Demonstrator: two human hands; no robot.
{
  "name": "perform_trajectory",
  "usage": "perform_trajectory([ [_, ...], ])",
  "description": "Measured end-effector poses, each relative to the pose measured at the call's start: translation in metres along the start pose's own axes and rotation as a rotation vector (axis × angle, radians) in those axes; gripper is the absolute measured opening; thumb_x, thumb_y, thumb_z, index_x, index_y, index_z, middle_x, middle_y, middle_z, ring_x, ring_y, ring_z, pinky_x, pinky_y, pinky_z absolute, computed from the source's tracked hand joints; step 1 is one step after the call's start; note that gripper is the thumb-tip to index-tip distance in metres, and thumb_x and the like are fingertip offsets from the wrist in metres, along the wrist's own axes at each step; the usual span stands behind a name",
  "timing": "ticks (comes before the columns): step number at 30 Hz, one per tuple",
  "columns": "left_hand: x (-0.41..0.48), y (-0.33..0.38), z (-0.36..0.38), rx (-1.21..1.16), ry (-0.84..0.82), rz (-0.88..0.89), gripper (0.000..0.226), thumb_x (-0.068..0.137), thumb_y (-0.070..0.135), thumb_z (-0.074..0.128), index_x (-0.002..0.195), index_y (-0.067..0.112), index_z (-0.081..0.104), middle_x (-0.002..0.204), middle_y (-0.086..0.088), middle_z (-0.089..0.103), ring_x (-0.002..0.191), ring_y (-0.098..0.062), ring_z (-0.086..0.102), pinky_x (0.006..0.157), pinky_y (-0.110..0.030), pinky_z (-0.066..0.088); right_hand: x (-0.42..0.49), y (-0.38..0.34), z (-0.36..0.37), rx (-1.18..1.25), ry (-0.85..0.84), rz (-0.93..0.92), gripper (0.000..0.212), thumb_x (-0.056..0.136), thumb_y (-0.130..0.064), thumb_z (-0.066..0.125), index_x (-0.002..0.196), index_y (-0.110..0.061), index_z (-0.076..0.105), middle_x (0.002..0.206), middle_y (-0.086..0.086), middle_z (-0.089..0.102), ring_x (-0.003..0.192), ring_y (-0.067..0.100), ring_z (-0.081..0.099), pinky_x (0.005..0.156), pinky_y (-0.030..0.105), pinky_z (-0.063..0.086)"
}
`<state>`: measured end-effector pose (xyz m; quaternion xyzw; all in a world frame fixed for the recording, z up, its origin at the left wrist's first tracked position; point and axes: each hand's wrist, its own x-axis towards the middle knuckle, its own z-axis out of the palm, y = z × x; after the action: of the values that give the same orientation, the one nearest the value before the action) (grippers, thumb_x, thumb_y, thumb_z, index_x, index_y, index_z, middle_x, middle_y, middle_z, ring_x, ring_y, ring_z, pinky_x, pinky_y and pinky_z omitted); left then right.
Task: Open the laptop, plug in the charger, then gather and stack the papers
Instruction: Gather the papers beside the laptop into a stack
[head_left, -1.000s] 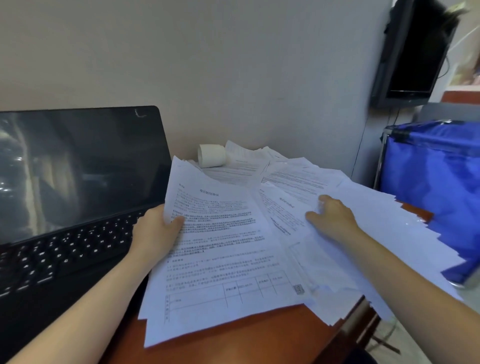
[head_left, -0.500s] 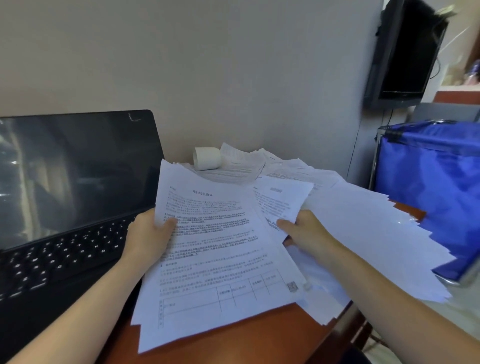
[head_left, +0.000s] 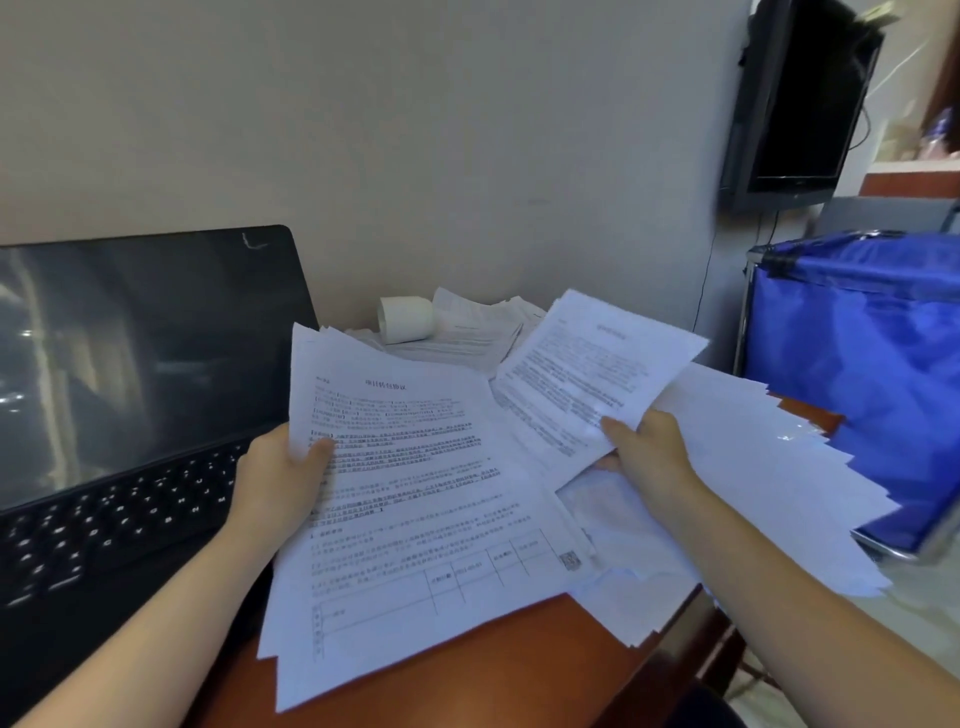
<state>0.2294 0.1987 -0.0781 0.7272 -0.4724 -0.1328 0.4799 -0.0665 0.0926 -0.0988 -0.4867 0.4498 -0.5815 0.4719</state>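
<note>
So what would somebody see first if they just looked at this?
The messy white papers fanned across the right side of the desk, with the left hand gripping a printed stack and the right hand holding one sheet up. Next, the open black laptop on the left and the blue fabric bin at far right.

A single wide-angle camera sits on the person's head and looks forward and down at the tabletop (head_left: 493, 670) from close by, so the left hand (head_left: 280, 478), the right hand (head_left: 649, 457) and the papers (head_left: 415, 519) they hold fill the middle. The laptop (head_left: 130, 389) takes the left side, the wall (head_left: 415, 130) faces it straight ahead, and a blue bin (head_left: 857, 389) curves along the right edge.
</note>
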Motion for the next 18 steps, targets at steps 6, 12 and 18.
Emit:
perform_trajectory([
  [6, -0.006, 0.001, -0.004, -0.051, 0.030, -0.021, 0.017, 0.095, 0.016, 0.052, 0.105, 0.009, 0.063, 0.093, 0.000, 0.063, 0.086, -0.022, 0.061, 0.079, -0.035, 0.047, 0.000, -0.007, -0.006, 0.291, 0.246, -0.064, 0.027, 0.098, 0.000, 0.043, 0.116, -0.019, 0.052, 0.106, 0.003, 0.062, 0.095, 0.026, 0.063, 0.086, 0.041, 0.053],
  [12, -0.009, -0.001, -0.006, -0.105, 0.067, -0.090, 0.020, 0.094, 0.017, 0.055, 0.107, 0.006, 0.065, 0.096, -0.005, 0.064, 0.087, -0.026, 0.062, 0.080, -0.039, 0.048, 0.004, -0.006, -0.012, 0.471, 0.356, -0.063, 0.028, 0.099, -0.002, 0.041, 0.116, -0.022, 0.051, 0.101, -0.005, 0.063, 0.085, 0.013, 0.065, 0.086, 0.037, 0.054],
  [18, -0.012, 0.002, -0.003, -0.082, 0.012, -0.053, 0.014, 0.094, 0.016, 0.055, 0.099, 0.008, 0.064, 0.082, 0.003, 0.063, 0.076, -0.020, 0.062, 0.067, -0.030, 0.046, 0.006, -0.008, -0.014, 0.441, 0.170, -0.001, 0.027, 0.096, 0.001, 0.048, 0.113, -0.016, 0.057, 0.096, -0.004, 0.065, 0.076, 0.012, 0.061, 0.052, 0.017, 0.049],
])
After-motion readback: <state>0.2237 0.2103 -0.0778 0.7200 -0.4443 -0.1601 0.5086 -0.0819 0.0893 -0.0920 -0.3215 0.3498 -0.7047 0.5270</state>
